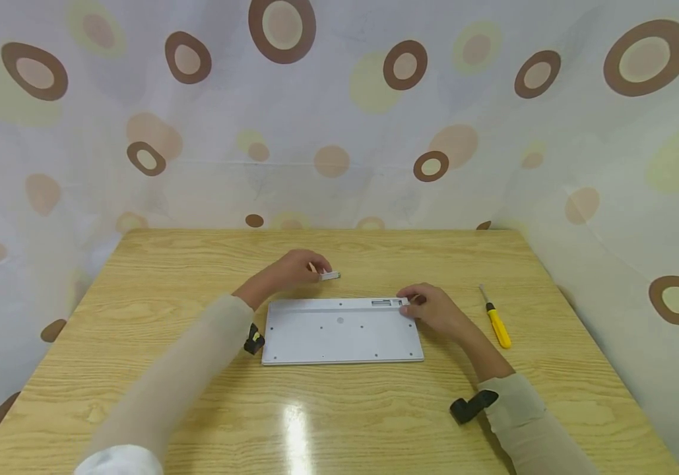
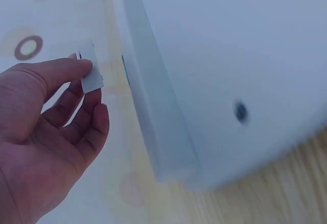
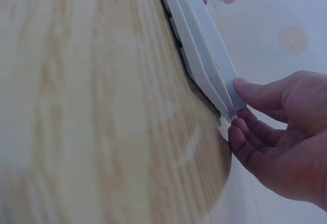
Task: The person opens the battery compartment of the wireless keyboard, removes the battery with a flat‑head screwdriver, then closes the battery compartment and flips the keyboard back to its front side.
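Observation:
A white keyboard (image 1: 339, 343) lies face down on the wooden table, with small screws dotted over its back. Near its far right corner a battery compartment (image 1: 381, 303) stands uncovered. My left hand (image 1: 302, 267) pinches a small white battery cover (image 2: 92, 74) between thumb and fingers, beyond the keyboard's far edge and apart from it. At the far right corner, my right hand (image 1: 434, 309) grips the keyboard, thumb on the back and fingers curled under the edge, as the right wrist view shows (image 3: 286, 132).
A yellow-handled screwdriver (image 1: 498, 324) lies on the table (image 1: 208, 409) to the right of the keyboard, its shaft pointing away. Behind the table and along its sides hangs a white curtain (image 1: 327, 105) patterned with brown and beige rounds.

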`<state>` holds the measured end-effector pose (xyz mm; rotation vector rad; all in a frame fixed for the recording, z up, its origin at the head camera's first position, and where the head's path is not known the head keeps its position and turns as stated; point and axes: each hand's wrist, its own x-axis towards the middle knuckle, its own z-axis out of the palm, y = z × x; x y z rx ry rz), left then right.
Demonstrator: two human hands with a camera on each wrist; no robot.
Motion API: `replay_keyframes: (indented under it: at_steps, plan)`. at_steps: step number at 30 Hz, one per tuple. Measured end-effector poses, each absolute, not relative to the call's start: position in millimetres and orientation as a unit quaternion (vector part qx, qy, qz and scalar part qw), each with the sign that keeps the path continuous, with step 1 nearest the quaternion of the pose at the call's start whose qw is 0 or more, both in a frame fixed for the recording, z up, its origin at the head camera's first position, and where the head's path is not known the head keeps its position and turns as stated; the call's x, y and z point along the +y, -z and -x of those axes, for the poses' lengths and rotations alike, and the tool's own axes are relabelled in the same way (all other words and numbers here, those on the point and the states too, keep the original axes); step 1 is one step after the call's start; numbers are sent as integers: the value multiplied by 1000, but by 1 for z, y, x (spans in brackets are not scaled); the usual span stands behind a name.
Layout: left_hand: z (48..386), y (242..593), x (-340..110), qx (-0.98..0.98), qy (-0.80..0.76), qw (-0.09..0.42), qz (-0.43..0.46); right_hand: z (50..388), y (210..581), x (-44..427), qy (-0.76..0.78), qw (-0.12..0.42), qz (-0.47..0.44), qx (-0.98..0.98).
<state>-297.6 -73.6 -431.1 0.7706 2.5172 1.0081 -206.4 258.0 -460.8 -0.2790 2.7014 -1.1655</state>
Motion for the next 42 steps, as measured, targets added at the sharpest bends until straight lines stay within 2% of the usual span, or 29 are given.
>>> replay_keyframes:
  at_steps: [10,23,42]
  plan:
    - [293,425,-29,862,-341,176,-332,207,462,258,389,93,89,912]
    - [288,427,15,862,-286,191,-372,209,462,259,391,97,89,911]
    - [283,433,38,848,-269,217,-402,210,463,262,395,101,92,908]
